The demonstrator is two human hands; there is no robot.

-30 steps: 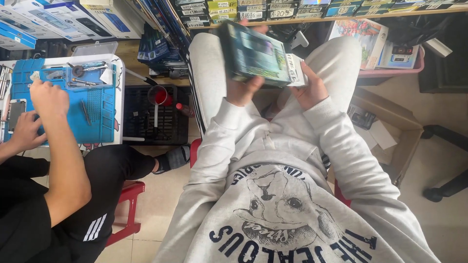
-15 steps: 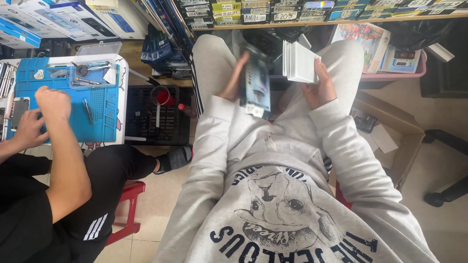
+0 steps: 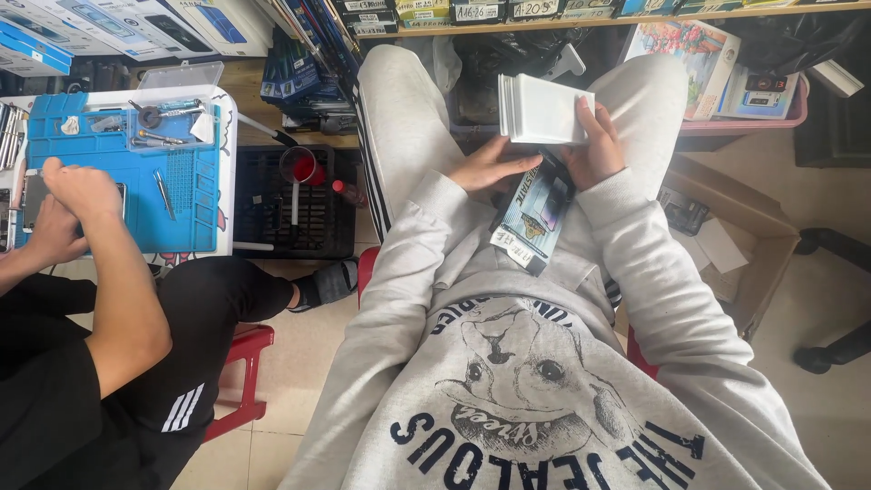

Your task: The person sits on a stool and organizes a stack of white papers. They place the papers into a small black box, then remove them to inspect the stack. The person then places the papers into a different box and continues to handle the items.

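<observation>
White flat box stack [image 3: 543, 110] gripped by right hand [image 3: 599, 145] fingers; left hand [image 3: 490, 163] fingers loose beneath.

I'm looking down into a small phone repair workshop. A co-worker beside me bends over a blue work mat [image 3: 181, 195] strewn with tweezers [image 3: 163, 192] and small tools. A wooden shelf [image 3: 581, 20] carries labelled parts bins, boxed phone accessories [image 3: 109, 23] are stacked behind, and a cardboard box [image 3: 739, 240] sits open on the tiled floor [image 3: 299, 354].
</observation>
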